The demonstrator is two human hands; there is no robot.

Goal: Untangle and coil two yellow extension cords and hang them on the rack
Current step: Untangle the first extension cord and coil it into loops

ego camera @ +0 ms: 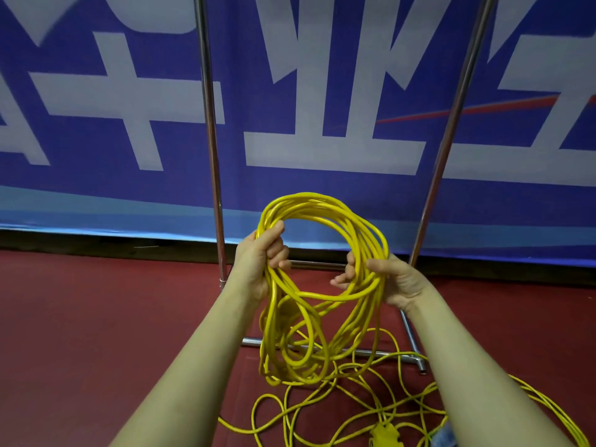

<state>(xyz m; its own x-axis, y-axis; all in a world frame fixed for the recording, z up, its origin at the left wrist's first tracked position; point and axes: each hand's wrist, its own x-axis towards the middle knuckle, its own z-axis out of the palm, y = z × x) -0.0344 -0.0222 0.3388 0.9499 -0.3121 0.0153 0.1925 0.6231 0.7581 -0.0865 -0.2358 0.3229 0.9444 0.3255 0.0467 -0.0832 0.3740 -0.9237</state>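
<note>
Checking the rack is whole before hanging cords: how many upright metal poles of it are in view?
2. One upright pole stands left of centre, behind the left hand; the other upright pole leans in at right, above the right hand. Their tops are out of frame.

Bright yellow extension cords; dark red floor; shiny silver rack; blue banner with large white characters and a red streak.

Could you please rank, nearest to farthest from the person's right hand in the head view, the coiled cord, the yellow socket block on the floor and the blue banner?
From the right hand:
1. Coiled cord, gripped in that hand, with the left hand holding its other side.
2. Yellow socket block, on the floor below, among loose cord.
3. Blue banner, behind the rack's uprights.
</note>
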